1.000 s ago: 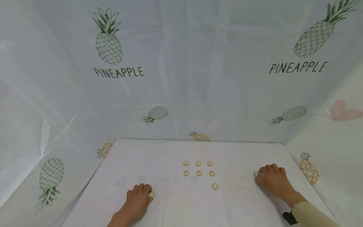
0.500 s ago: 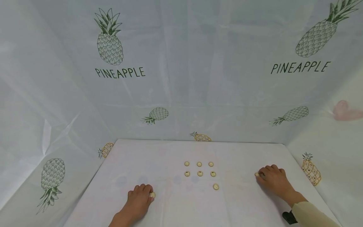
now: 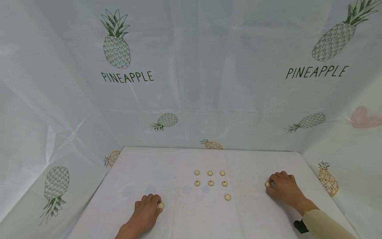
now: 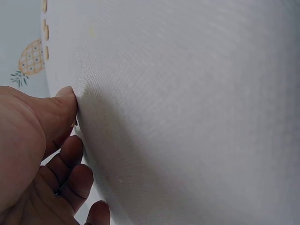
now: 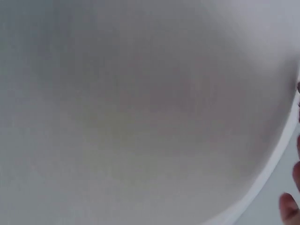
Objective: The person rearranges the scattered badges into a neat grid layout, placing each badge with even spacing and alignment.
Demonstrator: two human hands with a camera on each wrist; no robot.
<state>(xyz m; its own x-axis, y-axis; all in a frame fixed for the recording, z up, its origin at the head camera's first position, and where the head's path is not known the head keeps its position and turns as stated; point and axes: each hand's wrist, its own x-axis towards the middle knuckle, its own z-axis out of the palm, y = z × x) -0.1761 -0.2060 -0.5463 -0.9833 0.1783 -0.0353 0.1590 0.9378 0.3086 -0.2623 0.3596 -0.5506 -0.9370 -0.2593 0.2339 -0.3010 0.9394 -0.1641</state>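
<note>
On the white-covered table, my left hand (image 3: 147,211) pinches a small round cream disc (image 3: 160,205) at its right side. In the left wrist view the thumb (image 4: 61,110) and curled fingers meet at the cloth, and the disc is mostly hidden behind them. Further right, my right hand (image 3: 285,189) holds another cream disc (image 3: 267,184) between thumb and finger. The right wrist view catches only fingertips (image 5: 289,206) at its edge. Between the hands lie two rows of three discs, with the near row's middle disc (image 3: 211,183) showing a dark spot. One more disc (image 3: 227,197) sits below the right end.
White cloth printed with pineapples rises as a wall (image 3: 206,83) behind and beside the table (image 3: 197,219). The table's back edge runs along the foot of that wall. A dark object (image 3: 300,226) sits at the right wrist by the sleeve (image 3: 323,223).
My right hand has shifted slightly left with its disc. The left hand keeps its pinch in about the same place, and the discs in rows lie as before. The head view has drifted a little.
</note>
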